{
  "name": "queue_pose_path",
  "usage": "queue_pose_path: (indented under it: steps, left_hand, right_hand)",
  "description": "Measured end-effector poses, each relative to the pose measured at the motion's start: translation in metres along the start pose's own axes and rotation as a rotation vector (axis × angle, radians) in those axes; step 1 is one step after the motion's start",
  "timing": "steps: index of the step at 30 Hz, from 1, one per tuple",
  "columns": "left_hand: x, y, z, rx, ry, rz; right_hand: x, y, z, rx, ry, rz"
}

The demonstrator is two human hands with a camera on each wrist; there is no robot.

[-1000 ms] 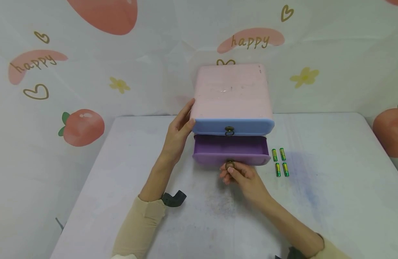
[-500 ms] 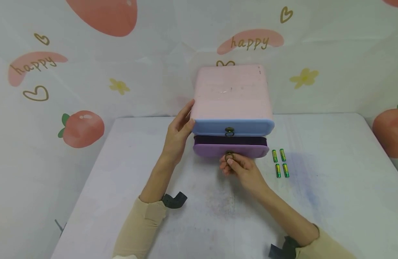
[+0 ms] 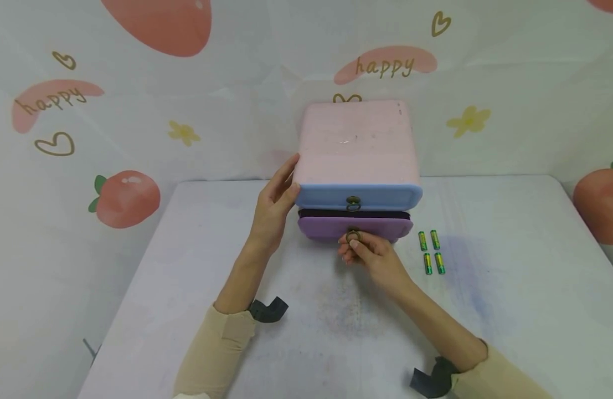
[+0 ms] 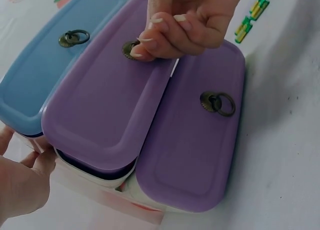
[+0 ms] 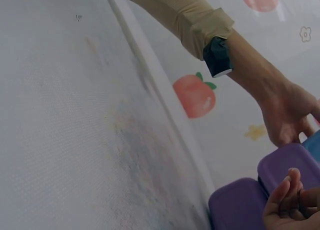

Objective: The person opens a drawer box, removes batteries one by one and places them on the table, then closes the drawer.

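A small drawer cabinet with a pink top stands at the back of the table. Its top drawer is blue and closed. Below it, the purple middle drawer sticks out a little, a dark gap showing above its front. My right hand pinches that drawer's bronze ring pull between thumb and forefinger. My left hand rests against the cabinet's left side, fingers extended, thumb by the front corner. The left wrist view shows a second purple drawer at the bottom, its ring hanging free.
Several green-and-yellow batteries lie in two rows on the white table, right of the cabinet. Behind it hangs a white backdrop printed with fruit, hearts and flowers. Dark devices are strapped at both wrists.
The middle purple drawer has slid inward, from well open to nearly closed, with my right hand moving forward on its ring. My left hand has stayed at the cabinet's side.
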State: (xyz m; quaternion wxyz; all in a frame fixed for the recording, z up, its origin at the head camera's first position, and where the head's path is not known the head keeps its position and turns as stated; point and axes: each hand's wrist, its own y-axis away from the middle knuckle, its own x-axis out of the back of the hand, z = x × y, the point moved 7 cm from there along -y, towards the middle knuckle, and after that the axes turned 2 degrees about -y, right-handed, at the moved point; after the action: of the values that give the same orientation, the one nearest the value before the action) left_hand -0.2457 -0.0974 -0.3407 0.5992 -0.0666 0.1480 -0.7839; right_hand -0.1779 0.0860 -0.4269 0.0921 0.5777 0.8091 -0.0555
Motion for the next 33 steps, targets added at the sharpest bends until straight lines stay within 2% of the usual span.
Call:
queue_pose_path:
  steps: [11,33]
  left_hand:
    - [-0.002,0.002,0.000,-0.002,0.008,-0.002]
    - [0.001,0.002,0.001,0.002,0.011,0.032]
  right_hand:
    - [0.003,-0.004,-0.001,0.005,-0.010,0.028]
    - [0.005,-0.015,0.002,0.068,-0.010,0.021]
